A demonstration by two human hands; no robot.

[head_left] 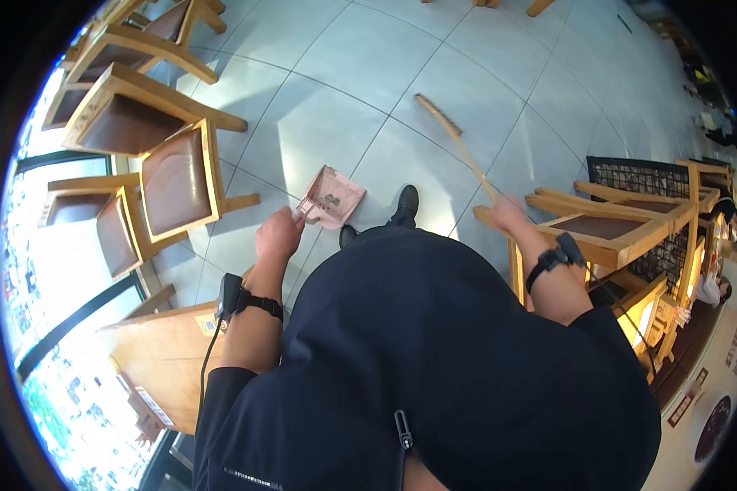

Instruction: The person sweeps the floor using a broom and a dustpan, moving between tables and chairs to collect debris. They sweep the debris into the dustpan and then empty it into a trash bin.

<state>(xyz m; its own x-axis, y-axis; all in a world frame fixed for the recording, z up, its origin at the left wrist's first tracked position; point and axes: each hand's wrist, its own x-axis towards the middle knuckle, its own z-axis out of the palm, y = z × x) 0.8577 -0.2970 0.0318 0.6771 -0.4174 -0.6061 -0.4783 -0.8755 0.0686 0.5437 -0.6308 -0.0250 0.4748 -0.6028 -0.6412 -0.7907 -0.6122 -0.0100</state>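
Pink dustpan (pixel 345 193), dark patch inside, at or just above the floor (pixel 352 61), handle (pixel 298 215) gripped in the left hand (pixel 278 234); right hand (pixel 511 216) closed round a wooden brush (pixel 445 120). Apparent step: sweeping; the next stroke would call for bristles (pixel 457 128) drawn towards the dustpan

Lettering (pixel 252 478) on the dark shirt (pixel 442 335) and pale panel (pixel 717 372) cannot be read.

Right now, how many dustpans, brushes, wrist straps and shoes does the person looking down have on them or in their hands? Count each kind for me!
Dustpan, in the left hand: 1
Brush, in the right hand: 1
Wrist straps: 2
Shoes: 2
Total: 6
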